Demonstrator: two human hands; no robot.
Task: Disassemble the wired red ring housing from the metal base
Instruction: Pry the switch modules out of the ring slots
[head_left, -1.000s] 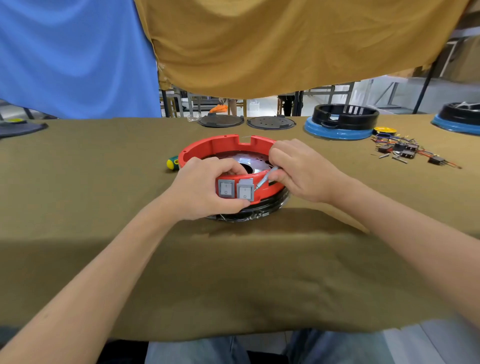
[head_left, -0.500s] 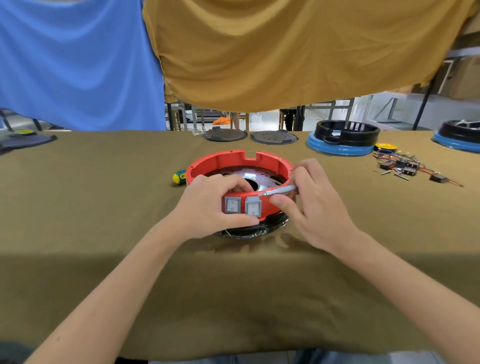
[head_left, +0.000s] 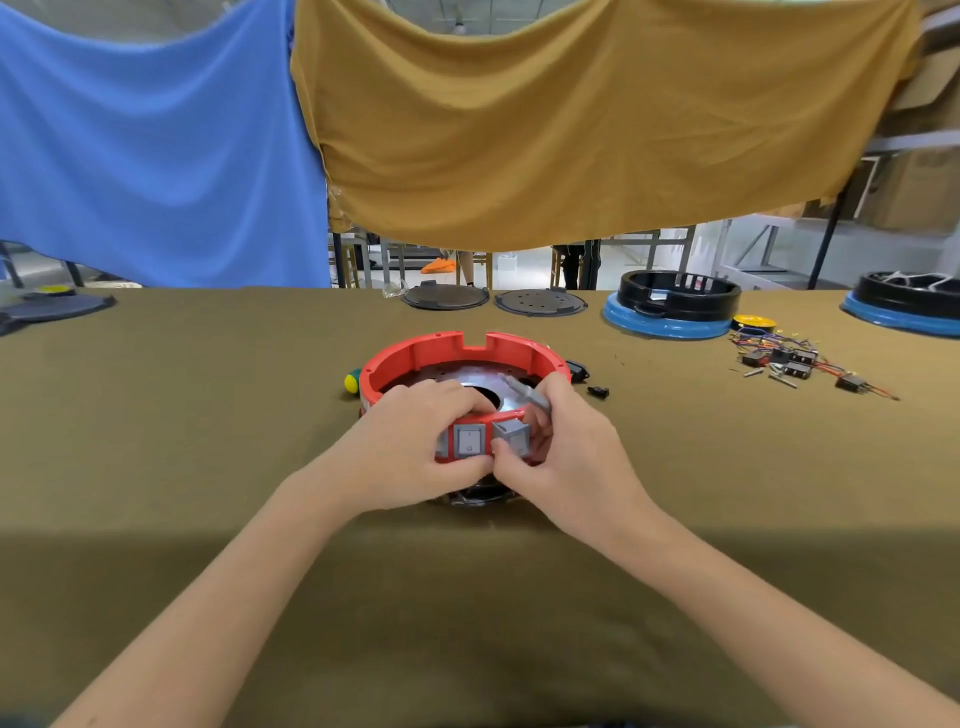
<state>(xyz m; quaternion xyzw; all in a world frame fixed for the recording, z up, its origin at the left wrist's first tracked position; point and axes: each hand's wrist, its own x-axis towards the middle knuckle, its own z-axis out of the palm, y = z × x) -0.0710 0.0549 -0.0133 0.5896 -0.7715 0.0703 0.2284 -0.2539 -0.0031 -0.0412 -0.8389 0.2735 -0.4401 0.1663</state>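
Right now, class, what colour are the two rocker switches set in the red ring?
Grey rocker switches, clearest in the head view.

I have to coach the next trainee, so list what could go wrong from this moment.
1. The right hand pinches the tilted grey switch while also holding a slim metal tool; the tool might slip toward the fingers.
2. Pulling that switch hard could strain any wires behind it, which are hidden here.
3. The left hand grips the red ring at the near side only, so the ring may tip on its base.
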